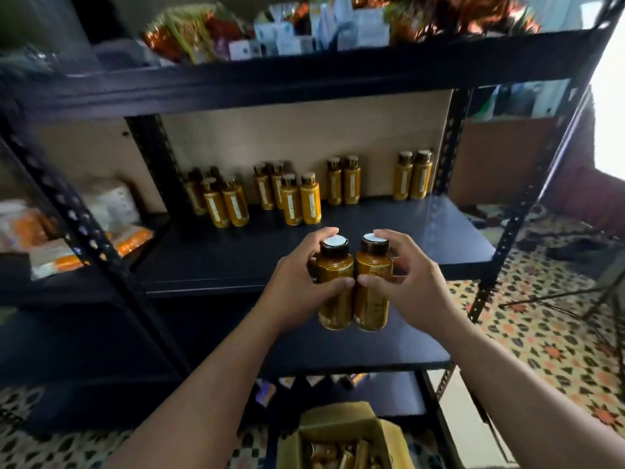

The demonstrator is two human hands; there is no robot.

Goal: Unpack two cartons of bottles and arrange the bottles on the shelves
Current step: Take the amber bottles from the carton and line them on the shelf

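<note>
While shelved bottles (301, 201) stand paired at shelf (422, 228) back, open carton (341, 424) on floor below, my left hand (297, 289) grips left bottle (336, 265), right hand (412, 282) grips right bottle (372, 262), side by side, touching.

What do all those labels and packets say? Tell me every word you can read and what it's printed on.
No text here is readable.
held bottles: printing on the labels is blurred.
shelf bottles: pale label strips, too small to read.
top-shelf packets: blurred by motion.
carton: no print shows.
</note>
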